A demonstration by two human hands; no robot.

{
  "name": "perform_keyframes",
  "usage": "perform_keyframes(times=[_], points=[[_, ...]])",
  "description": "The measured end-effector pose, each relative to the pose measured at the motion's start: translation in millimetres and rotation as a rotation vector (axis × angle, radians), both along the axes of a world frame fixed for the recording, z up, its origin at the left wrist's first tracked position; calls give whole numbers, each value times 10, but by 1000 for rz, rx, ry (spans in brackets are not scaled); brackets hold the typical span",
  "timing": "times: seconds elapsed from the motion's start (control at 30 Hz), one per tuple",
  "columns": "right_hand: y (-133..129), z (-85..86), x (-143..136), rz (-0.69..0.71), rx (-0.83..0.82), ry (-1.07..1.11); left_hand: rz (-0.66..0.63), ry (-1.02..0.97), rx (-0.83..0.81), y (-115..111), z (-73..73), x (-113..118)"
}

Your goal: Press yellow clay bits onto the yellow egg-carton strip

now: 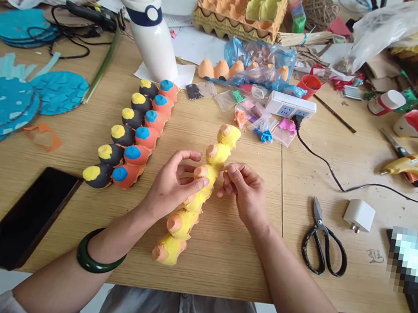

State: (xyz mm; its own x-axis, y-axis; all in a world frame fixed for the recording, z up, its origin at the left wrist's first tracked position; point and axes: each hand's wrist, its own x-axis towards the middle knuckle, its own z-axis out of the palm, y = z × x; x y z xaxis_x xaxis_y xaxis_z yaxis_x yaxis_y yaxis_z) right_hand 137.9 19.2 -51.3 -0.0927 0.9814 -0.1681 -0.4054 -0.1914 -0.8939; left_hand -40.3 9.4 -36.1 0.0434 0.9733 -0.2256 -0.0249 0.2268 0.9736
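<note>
yellow-coated egg-carton strip [197, 200]: frame centre, on counter [229, 272] | left hand [172, 182]: half-open, thumb touching strip, grip unclear | right hand [244, 190]: fingertips pinched on tiny yellow bit [226, 170]

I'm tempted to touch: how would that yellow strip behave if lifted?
The yellow strip is probably light, being just a row of egg carton cups. Long and narrow, it may flex if lifted by one end. Its uneven edges could tear if squeezed.
</note>
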Motion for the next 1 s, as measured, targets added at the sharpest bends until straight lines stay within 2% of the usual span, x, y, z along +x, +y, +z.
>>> perform_keyframes(times=[0.07, 0.2, 0.27, 0.4, 0.57, 0.8, 1.0], points=[[-19, 20, -5, 15, 21, -35, 6, -105, -54, 3, 45, 5], [-56, 59, -12, 87, 40, -85, -151, -309, -258, 19, 115, 12], [-78, 74, -13, 127, 59, -92, -178, -335, -274, 15, 131, 24], [-118, 91, -7, 107, 94, -110, -124, -280, -201, -14, 126, 44], [-145, 115, -3, 87, 150, -198, -143, -206, -154, -50, 139, 33], [-150, 171, -5, 115, 255, -271, -199, -141, -197, -64, 169, 2], [-144, 192, 40, 139, 313, -322, -226, -162, -220, -80, 154, -20]])
